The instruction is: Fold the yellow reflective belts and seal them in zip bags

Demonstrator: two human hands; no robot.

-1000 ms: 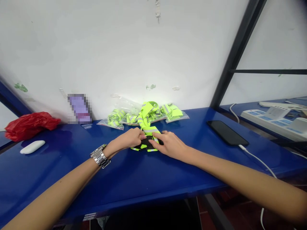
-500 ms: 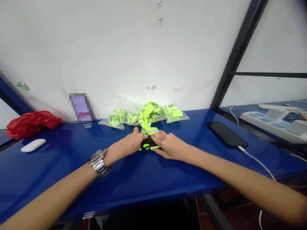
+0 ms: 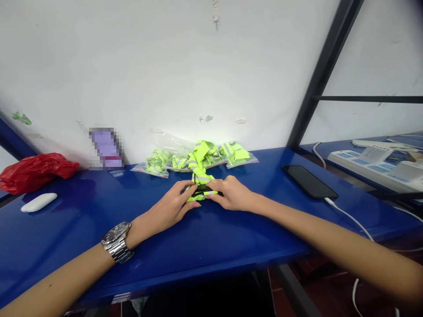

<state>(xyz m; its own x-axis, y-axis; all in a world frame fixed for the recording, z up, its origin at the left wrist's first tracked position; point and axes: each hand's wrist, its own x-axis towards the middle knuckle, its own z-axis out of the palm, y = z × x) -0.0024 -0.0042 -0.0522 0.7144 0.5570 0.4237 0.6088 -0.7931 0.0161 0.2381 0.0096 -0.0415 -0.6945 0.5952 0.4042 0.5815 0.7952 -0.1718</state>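
A neon-yellow reflective strap (image 3: pixel 199 175) with grey bands lies folded on the blue table (image 3: pixel 211 237), trailing back to the wall. My left hand (image 3: pixel 172 206), with a metal watch on its wrist, pinches the folded bundle from the left. My right hand (image 3: pixel 229 193) presses and grips the same bundle from the right. A black part of the strap shows between my fingertips.
Clear bags of more yellow straps (image 3: pixel 158 162) lie against the wall behind. A red plastic bag (image 3: pixel 35 171) and a white oval object (image 3: pixel 38 202) sit far left. A black phone (image 3: pixel 309 181) on a white cable (image 3: pixel 350 218) lies to the right, beside a black post (image 3: pixel 317 79).
My left hand has slid back toward me and turned, now pinching the bundle from the near left. The folded strap has become smaller and more compact between both hands.
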